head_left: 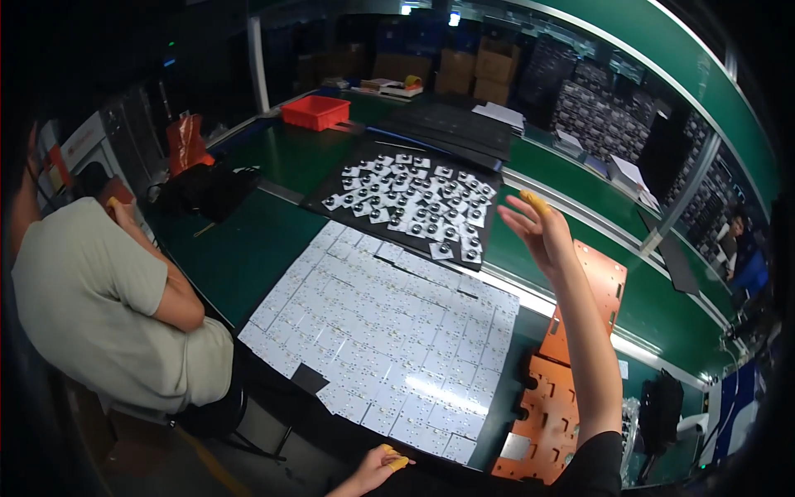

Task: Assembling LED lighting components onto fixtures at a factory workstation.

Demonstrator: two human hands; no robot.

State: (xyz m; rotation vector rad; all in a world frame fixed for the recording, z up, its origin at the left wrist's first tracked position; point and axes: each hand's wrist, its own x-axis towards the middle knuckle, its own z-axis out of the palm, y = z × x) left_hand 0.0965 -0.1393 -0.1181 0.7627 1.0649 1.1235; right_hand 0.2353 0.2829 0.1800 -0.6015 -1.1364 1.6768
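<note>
A flat array of white circuit boards (397, 331) dotted with small components covers the near part of the bench. My right hand (540, 230) is raised above the bench beside the right side of a black mat (327, 199), fingers stretched and spread, holding nothing; one finger has a yellow finger cot. Small round black parts (414, 195) on white square backings lie scattered over that mat. Low at the boards' front edge is my left hand (383, 468), with yellow cots on its fingers. Its fingers are loosely bent and somewhat apart, and nothing shows in them.
Orange fixture plates (542, 406) with cutouts lie under my right forearm. A co-worker in a light shirt (108, 298) sits close on the left. Farther back are a red bin (315, 113), dark stacked panels (443, 124) and paper stacks (501, 116). A metal post (683, 195) stands right.
</note>
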